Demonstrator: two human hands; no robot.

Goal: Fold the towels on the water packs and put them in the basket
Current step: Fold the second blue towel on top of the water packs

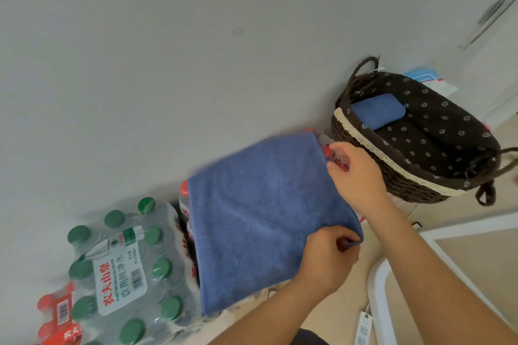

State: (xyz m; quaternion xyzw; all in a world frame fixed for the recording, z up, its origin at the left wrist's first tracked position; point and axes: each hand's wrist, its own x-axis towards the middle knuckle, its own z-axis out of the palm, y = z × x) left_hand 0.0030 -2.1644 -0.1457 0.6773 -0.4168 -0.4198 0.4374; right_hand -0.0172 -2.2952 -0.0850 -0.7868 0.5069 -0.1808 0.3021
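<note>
One blue towel (263, 218) is seen spread flat across the water packs, not yet folded. It is held at its near-right corner by the left hand (328, 258), the grip closed in a pinch with thumb and curled fingers on the cloth. The right hand (357, 173) is set at the towel's far-right edge, fingers curled. Its grip appears to be pinching that edge, though the contact itself is partly hidden.

Progress is judged at roughly halfway. One folded towel (375, 112), also blue, is already lying inside the basket (372, 150), which stands just beside the packs on the right. The spread towel has yet to be folded and carried across. No further loose towels can be made out.

Now the count. Two towels are seen: one folded and stowed, one open. One basket, dark wicker with a flowered lining. Three water packs are visible: a green-capped pack (126, 266), a red-capped pack (185, 204) mostly covered by the towel, and another red-capped one (59, 314) at the lower left. Two hands are at work.
</note>
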